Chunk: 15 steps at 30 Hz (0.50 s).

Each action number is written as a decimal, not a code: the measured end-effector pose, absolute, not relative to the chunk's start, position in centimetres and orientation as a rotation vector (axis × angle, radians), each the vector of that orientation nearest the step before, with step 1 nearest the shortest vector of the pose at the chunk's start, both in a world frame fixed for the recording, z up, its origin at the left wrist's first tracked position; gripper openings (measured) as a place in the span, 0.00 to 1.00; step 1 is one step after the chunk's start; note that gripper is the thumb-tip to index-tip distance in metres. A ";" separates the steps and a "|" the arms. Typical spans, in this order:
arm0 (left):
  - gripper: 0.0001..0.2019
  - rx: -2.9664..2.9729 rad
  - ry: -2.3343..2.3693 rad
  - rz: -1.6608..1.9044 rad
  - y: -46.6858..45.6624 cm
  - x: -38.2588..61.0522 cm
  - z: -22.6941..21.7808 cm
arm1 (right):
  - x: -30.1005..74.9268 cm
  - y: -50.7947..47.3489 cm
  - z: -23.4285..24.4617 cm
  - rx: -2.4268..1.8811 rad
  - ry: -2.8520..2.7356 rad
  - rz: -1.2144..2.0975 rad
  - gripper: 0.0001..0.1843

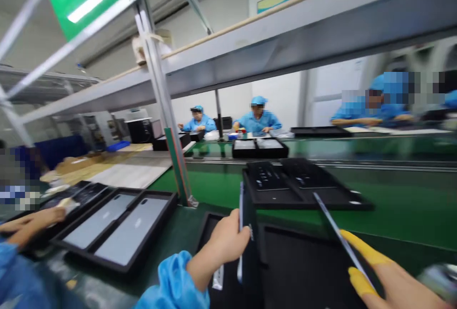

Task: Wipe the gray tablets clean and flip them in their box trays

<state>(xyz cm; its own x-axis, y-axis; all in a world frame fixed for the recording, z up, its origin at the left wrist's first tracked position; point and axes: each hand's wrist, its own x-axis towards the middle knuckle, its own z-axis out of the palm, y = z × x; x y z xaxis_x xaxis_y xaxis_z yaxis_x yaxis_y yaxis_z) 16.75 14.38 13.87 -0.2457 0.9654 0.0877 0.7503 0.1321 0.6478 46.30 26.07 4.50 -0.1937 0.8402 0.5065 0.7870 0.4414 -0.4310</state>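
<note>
My left hand (224, 240) grips a tablet (251, 252) stood on its edge, its dark face turned right. My right hand (389, 271), with yellow finger covers, pinches a second tablet (337, 230) by its edges; that one is tilted and seen nearly edge-on. Below both hands lies a black two-compartment tray (266, 237). The compartment between my hands shows a bare black floor, while a small white label (218, 278) shows in the left one. Just beyond, another black tray (314, 200) holds two dark-faced tablets (266, 175).
At left, a black tray (132, 261) holds two grey tablets (134, 225), near a co-worker's hand (46, 218). A metal post (155, 71) rises ahead beneath a long overhead shelf (285, 47). Several people in blue sit across the green belt (214, 180), near another tray (260, 152).
</note>
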 end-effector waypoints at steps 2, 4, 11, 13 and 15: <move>0.13 1.696 2.095 0.803 14.8 17.4 13.9 | 48.0 24.5 7.4 -1.600 -2.041 0.192 0.12; 0.13 1.739 2.125 0.747 15.0 17.6 14.3 | 48.9 23.2 10.0 -1.724 -2.078 0.281 0.11; 0.18 1.878 2.409 0.408 13.6 15.0 17.4 | 49.8 21.6 12.3 -1.511 -1.710 0.555 0.25; 0.22 1.909 2.506 0.276 13.7 15.2 17.3 | 48.8 21.6 11.0 -1.383 -1.565 0.750 0.33; 0.23 1.922 2.562 0.153 14.4 16.3 16.1 | 47.1 21.8 9.1 -1.211 -1.431 0.973 0.36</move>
<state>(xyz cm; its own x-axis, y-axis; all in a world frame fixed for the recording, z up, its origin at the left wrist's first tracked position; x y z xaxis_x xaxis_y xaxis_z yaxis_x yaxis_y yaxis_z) 16.34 14.39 16.07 -0.2801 0.9538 0.1086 0.9599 0.2776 0.0378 47.09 21.82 9.12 -0.0171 0.9834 0.1806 0.1935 0.1805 -0.9644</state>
